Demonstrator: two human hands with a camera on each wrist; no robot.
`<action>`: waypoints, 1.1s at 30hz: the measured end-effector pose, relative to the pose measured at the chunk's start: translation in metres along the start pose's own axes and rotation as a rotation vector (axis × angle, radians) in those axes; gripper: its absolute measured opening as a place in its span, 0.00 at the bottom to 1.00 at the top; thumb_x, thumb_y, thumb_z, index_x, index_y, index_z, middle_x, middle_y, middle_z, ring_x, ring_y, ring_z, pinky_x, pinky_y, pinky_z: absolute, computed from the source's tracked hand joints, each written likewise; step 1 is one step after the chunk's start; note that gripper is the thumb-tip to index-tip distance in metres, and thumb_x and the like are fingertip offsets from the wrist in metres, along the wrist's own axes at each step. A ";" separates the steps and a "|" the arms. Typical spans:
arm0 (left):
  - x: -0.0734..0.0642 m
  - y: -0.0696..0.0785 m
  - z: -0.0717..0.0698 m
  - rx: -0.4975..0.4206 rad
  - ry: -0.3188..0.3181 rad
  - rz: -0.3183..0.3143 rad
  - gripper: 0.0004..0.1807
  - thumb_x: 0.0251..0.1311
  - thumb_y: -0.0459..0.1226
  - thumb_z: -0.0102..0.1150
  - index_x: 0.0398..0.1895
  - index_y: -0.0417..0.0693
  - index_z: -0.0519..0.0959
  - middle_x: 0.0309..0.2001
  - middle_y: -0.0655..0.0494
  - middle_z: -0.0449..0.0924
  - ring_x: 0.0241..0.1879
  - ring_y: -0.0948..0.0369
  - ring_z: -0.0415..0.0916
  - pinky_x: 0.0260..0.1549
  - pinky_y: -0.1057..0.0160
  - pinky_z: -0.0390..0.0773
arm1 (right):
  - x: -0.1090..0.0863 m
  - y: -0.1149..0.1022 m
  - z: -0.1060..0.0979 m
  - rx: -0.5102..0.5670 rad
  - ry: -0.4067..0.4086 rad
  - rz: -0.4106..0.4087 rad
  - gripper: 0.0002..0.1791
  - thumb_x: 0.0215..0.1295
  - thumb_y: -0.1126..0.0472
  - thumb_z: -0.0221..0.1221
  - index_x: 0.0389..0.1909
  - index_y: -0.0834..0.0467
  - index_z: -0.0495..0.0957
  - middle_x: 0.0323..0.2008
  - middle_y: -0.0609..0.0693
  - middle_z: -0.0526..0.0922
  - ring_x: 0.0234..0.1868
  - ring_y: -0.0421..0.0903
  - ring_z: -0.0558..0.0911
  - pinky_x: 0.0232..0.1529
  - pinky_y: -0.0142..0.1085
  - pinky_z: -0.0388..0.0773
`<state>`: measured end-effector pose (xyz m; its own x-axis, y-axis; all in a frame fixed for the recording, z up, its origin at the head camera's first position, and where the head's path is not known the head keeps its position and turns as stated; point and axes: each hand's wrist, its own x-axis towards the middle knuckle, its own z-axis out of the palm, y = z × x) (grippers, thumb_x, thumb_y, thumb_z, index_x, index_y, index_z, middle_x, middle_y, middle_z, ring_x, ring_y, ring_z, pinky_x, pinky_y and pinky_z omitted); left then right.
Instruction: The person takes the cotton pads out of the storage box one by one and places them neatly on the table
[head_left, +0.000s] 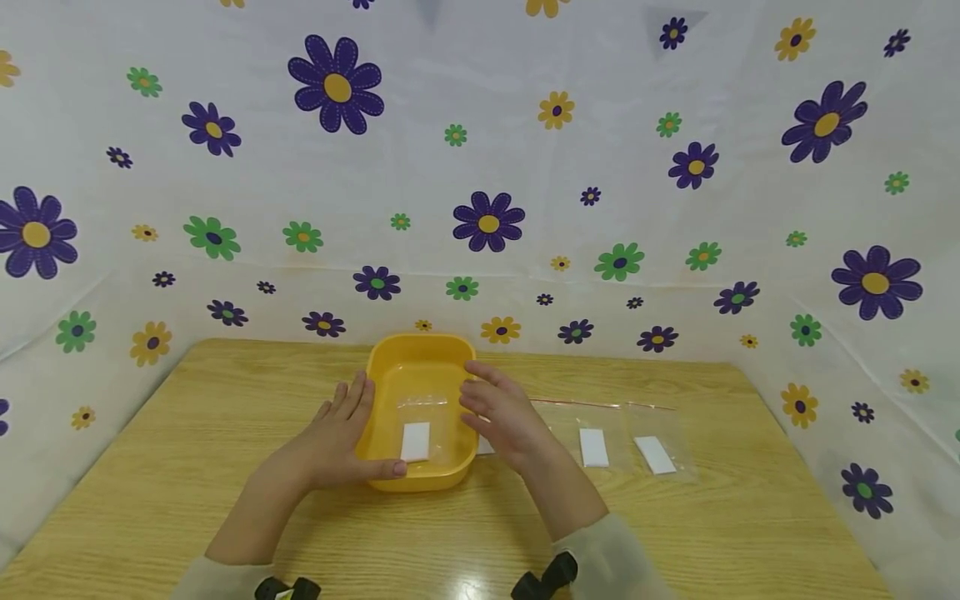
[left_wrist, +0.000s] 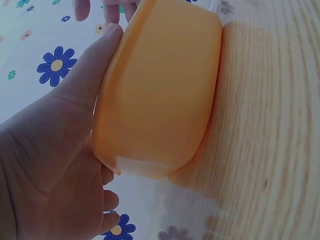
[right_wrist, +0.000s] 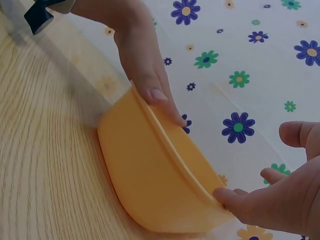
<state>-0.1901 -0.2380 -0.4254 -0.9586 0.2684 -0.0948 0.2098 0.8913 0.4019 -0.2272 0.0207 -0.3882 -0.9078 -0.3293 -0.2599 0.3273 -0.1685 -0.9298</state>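
Note:
A yellow plastic basin stands on the wooden table. Inside it lies a clear zip bag with a white rectangular piece. My left hand rests on the basin's left side, its fingers extended along the rim and the thumb stretched over the front edge. The left wrist view shows this thumb along the rim, close to the basin's outer wall. On the opposite side my right hand has its fingers loosely extended at the right rim. In the right wrist view, a fingertip of the right hand meets that rim.
To the right, clear zip bags with red seal lines lie in a row, holding white pieces such as this one and the tilted one. Another white piece is partly hidden by my right hand. A flowered cloth hangs behind the table.

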 end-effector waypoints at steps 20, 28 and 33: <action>-0.001 0.001 -0.001 0.003 0.001 -0.002 0.73 0.46 0.74 0.60 0.79 0.34 0.38 0.80 0.38 0.29 0.77 0.34 0.30 0.72 0.34 0.41 | 0.016 0.012 0.034 0.006 -0.018 0.026 0.40 0.67 0.59 0.58 0.77 0.60 0.53 0.79 0.59 0.48 0.78 0.67 0.46 0.76 0.59 0.42; -0.002 0.001 0.001 0.000 0.005 0.005 0.73 0.46 0.74 0.60 0.79 0.34 0.39 0.80 0.38 0.29 0.77 0.34 0.30 0.72 0.34 0.41 | 0.022 0.027 0.047 0.013 0.060 0.039 0.42 0.62 0.61 0.59 0.76 0.60 0.54 0.74 0.64 0.57 0.72 0.63 0.60 0.73 0.57 0.56; -0.001 0.000 0.001 0.002 0.015 0.014 0.73 0.46 0.74 0.61 0.79 0.34 0.39 0.80 0.38 0.29 0.77 0.34 0.30 0.72 0.35 0.41 | 0.023 0.031 0.051 -0.013 0.095 0.037 0.41 0.63 0.60 0.59 0.76 0.59 0.56 0.76 0.63 0.52 0.77 0.65 0.48 0.70 0.71 0.45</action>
<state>-0.1884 -0.2376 -0.4262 -0.9583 0.2757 -0.0753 0.2240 0.8880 0.4017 -0.2247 -0.0395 -0.4101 -0.9162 -0.2452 -0.3168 0.3579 -0.1458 -0.9223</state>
